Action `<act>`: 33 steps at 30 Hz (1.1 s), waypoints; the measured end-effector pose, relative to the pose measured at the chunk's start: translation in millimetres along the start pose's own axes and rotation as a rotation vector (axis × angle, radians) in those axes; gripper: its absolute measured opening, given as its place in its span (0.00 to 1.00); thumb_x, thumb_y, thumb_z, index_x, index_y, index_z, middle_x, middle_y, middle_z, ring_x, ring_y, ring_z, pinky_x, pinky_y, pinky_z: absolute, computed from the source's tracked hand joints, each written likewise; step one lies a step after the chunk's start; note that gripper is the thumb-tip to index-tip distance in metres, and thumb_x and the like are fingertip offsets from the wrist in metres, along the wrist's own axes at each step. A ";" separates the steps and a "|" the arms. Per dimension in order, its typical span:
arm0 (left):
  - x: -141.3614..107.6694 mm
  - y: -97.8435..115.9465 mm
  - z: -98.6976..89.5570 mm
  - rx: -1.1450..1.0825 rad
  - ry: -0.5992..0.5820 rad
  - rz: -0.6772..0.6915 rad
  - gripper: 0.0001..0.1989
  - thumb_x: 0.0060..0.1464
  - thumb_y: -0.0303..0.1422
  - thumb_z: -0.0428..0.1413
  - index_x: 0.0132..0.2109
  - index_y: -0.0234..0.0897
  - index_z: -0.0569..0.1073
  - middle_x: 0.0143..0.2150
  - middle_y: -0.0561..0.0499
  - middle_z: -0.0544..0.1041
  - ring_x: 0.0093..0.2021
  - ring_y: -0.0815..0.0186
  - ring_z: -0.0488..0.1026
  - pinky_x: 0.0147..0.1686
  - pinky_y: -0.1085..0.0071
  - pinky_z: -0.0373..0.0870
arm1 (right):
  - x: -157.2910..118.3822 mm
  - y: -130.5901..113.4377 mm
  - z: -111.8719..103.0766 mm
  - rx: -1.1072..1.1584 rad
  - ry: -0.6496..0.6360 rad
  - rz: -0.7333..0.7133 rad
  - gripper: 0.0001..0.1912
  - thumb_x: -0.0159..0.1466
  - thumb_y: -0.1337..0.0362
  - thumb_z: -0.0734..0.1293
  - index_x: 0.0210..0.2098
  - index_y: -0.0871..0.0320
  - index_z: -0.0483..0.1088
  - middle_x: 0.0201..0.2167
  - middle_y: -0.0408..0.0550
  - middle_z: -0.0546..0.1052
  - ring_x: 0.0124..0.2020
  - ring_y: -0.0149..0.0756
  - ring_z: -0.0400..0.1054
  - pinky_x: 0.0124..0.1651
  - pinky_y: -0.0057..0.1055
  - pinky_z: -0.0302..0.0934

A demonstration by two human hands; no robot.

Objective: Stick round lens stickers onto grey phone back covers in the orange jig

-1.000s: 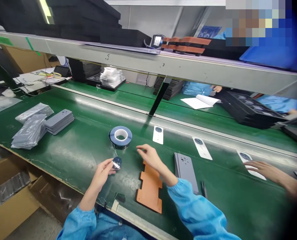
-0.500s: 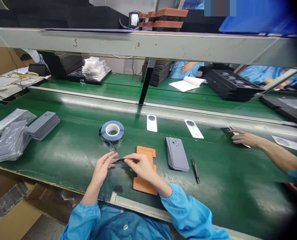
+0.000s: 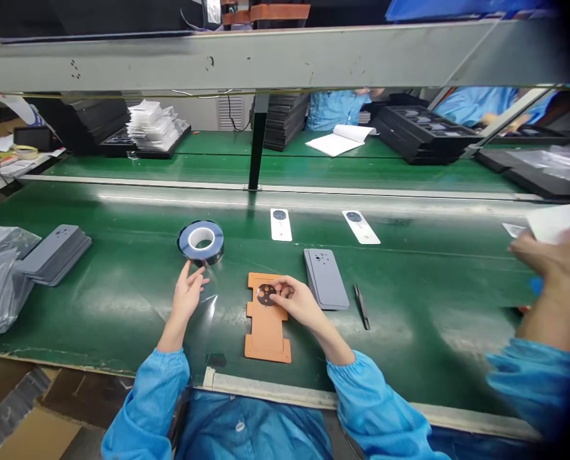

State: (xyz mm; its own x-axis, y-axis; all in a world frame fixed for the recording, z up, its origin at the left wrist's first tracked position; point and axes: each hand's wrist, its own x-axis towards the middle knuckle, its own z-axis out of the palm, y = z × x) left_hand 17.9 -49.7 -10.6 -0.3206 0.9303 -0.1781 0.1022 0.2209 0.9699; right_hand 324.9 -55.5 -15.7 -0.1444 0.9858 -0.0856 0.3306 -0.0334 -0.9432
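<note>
My right hand (image 3: 297,301) pinches a round black sticker with holes (image 3: 266,294) by its right edge. The sticker is over the upper end of an orange fixture plate (image 3: 266,332); whether it touches the plate I cannot tell. My left hand (image 3: 187,292) has its fingers apart just below a blue-edged tape roll (image 3: 213,250) with a white core. A clear film strip (image 3: 210,313) runs from the roll beside that hand; contact with the fingers is unclear. Right of the plate lies a stack of grey phone-shaped panels (image 3: 330,284), with black tweezers (image 3: 362,308) beside it.
Two white cards with dark discs (image 3: 280,227) lie farther back. At left are more grey panels (image 3: 57,255) and plastic bags (image 3: 0,287). A co-worker's hand (image 3: 553,255) holds a white sheet at right. A shelf beam (image 3: 285,61) crosses above the bench.
My right hand has moved right with the black sticker, away from my left hand, over the orange plate. My left hand has moved up toward the roll. The co-worker's hand has lifted a white sheet.
</note>
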 end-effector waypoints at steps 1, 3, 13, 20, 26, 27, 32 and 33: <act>-4.0 3.7 0.8 0.091 0.079 0.083 0.35 0.59 0.34 0.58 0.70 0.38 0.59 0.59 0.37 0.76 0.48 0.60 0.79 0.43 0.67 0.74 | 2.0 0.9 0.0 -0.023 0.012 -0.007 0.15 0.55 0.61 0.73 0.42 0.57 0.74 0.34 0.44 0.76 0.29 0.32 0.66 0.34 0.31 0.63; -18.6 12.1 3.7 0.254 0.238 0.272 0.28 0.56 0.34 0.60 0.63 0.38 0.68 0.55 0.40 0.78 0.47 0.61 0.77 0.43 0.67 0.72 | 5.5 2.3 -0.4 -0.063 0.020 -0.003 0.15 0.55 0.60 0.73 0.41 0.56 0.74 0.34 0.44 0.76 0.28 0.31 0.65 0.33 0.31 0.62; -58.1 16.5 72.9 0.210 -0.165 0.178 0.07 0.53 0.36 0.60 0.33 0.37 0.74 0.31 0.51 0.77 0.30 0.68 0.72 0.32 0.73 0.68 | 8.8 9.0 0.9 -0.119 0.030 -0.014 0.14 0.56 0.58 0.72 0.40 0.57 0.75 0.33 0.44 0.75 0.27 0.31 0.63 0.33 0.32 0.60; -44.8 3.2 104.8 0.322 -0.214 0.173 0.04 0.50 0.31 0.60 0.31 0.38 0.72 0.29 0.54 0.75 0.27 0.69 0.69 0.31 0.73 0.65 | 8.4 8.2 1.4 -0.137 0.053 -0.009 0.14 0.55 0.59 0.72 0.39 0.57 0.74 0.30 0.42 0.73 0.27 0.32 0.62 0.33 0.32 0.59; -47.1 -1.0 108.3 0.371 -0.203 0.161 0.04 0.51 0.31 0.59 0.32 0.38 0.71 0.30 0.54 0.75 0.29 0.69 0.69 0.32 0.73 0.63 | 8.4 12.7 -1.7 -0.118 0.050 -0.005 0.13 0.55 0.58 0.73 0.37 0.56 0.74 0.27 0.40 0.69 0.29 0.34 0.62 0.35 0.32 0.58; -47.2 -1.1 108.7 0.375 -0.202 0.161 0.03 0.51 0.30 0.59 0.32 0.38 0.70 0.31 0.54 0.75 0.29 0.69 0.69 0.33 0.73 0.63 | 8.5 13.0 -2.9 -0.110 0.050 0.003 0.13 0.55 0.58 0.74 0.37 0.56 0.74 0.27 0.40 0.68 0.29 0.34 0.62 0.35 0.32 0.58; -47.1 -1.0 110.2 0.383 -0.195 0.160 0.02 0.51 0.29 0.57 0.33 0.39 0.70 0.31 0.54 0.74 0.29 0.69 0.68 0.33 0.73 0.63 | 8.7 15.7 -11.0 0.005 -0.020 0.047 0.14 0.56 0.56 0.73 0.38 0.58 0.75 0.25 0.39 0.67 0.28 0.32 0.62 0.33 0.31 0.58; -47.0 -1.2 110.3 0.383 -0.194 0.160 0.03 0.51 0.29 0.57 0.33 0.39 0.70 0.31 0.54 0.74 0.29 0.69 0.68 0.33 0.73 0.63 | 8.6 16.8 -12.4 0.026 -0.033 0.052 0.15 0.57 0.55 0.73 0.38 0.58 0.75 0.25 0.39 0.68 0.28 0.32 0.62 0.33 0.30 0.58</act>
State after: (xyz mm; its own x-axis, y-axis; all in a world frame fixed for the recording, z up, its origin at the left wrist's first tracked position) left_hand 136.7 -61.3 -21.7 -0.0936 0.9912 -0.0940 0.4887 0.1280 0.8630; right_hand 340.8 -45.5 -28.3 -0.1583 0.9767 -0.1452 0.3141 -0.0896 -0.9451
